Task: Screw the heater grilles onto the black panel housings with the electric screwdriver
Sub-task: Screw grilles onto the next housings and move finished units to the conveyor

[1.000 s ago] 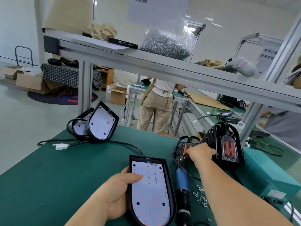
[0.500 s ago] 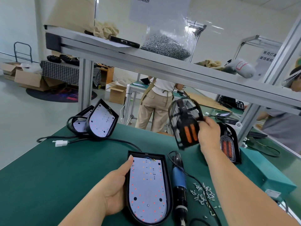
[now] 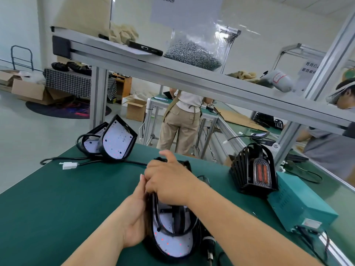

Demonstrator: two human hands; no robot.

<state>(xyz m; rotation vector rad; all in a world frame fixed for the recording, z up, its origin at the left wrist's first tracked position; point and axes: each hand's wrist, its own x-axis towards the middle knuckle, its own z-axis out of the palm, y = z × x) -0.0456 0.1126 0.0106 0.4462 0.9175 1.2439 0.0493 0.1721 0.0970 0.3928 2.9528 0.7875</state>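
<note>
The black housing point(image 3: 172, 246) lies flat on the worktop point(image 3: 57, 208), rounded end nearest and long axis running away, the left hand point(image 3: 134, 217) flat against its side with grip released, the right hand point(image 3: 169, 181) with grip clenched on the grille point(image 3: 177, 215) laid on it; beyond, a clear bag point(image 3: 215, 35) on the shelf point(image 3: 134, 60) holds screws point(image 3: 194, 55).

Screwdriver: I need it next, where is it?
In the head view the screwdriver lies on the green mat just right of the panel, mostly hidden under the right forearm, near the bottom edge.
</note>
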